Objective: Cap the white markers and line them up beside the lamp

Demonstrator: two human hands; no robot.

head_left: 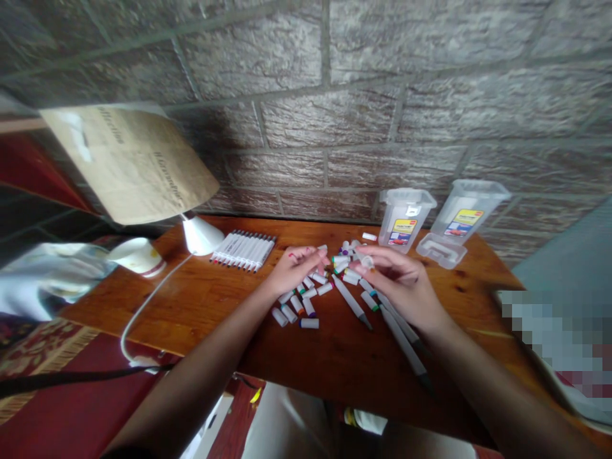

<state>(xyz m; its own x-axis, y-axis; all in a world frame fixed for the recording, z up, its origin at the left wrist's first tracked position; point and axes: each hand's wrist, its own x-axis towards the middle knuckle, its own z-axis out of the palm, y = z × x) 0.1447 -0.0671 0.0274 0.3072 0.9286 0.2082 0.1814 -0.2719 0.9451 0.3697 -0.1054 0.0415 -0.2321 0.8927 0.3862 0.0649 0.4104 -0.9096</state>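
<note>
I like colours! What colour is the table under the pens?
The table is reddish-brown wood, seen best in the head view.

White markers (243,250) on a reddish-brown wooden table (210,299); grey brick-patterned wall (335,95).

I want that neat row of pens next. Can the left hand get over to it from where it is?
Probably yes. The left hand hovers over the loose caps, and the row of pens lies just to its left on bare table, with nothing between them.

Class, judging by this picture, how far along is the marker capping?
Done: a row of capped markers lies lined up near the lamp. In hand: the right hand holds a cap beside the left hand. Left: loose caps, uncapped markers, and two open cases.
</note>
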